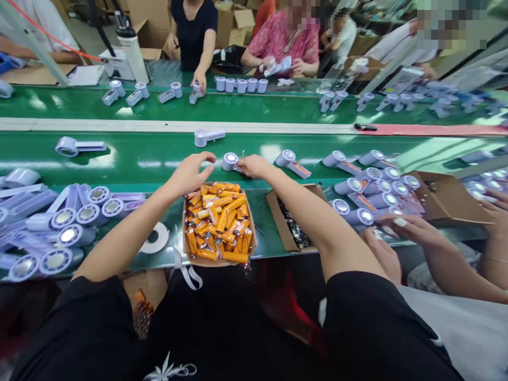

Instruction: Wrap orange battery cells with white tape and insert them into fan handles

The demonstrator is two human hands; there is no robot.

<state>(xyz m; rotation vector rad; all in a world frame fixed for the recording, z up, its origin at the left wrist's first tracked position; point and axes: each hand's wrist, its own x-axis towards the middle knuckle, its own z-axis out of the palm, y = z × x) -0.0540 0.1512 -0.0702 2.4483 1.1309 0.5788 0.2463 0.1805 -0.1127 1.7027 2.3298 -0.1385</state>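
My right hand [254,166] is closed on the handle end of a lilac fan unit [230,161], whose round head points left on the green belt. To the left of that unit, my left hand [195,172] is held with thumb and fingers apart and nothing between them. Just below my hands sits a cardboard box [184,233] heaped with orange battery cells [220,222]. Another lilac unit [201,138] lies farther back on the belt, behind my left hand.
Lilac units [65,217] are piled at left, near a white tape roll [156,238]. An open box [283,222] of small dark parts lies under my right forearm. A co-worker's hands [413,233] are close on the right; people sit across the belt.
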